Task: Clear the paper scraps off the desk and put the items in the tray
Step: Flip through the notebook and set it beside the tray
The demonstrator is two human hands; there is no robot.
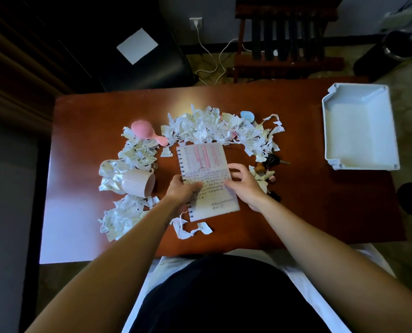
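Red-brown surface (85, 140) in a dim room: scraps (200, 127) ring the middle in an arc, notebook (206, 162) at centre, tray (358, 135) well apart at far right. Left grip (182, 192) clamps the notebook's spiral edge, right grip (244, 182) curls on its right edge; best to lift it level w/ both, tip off any scraps, then lay it flat in the tray. Count, L to R: 1 pink mug (139, 186) on its side, 1 pink brush-like thing (143, 131), 1 notebook, 1 blue item (247, 115), 1 dark key bunch (271, 162) (no. of keys unclear), 1 tray; scraps too many to count.
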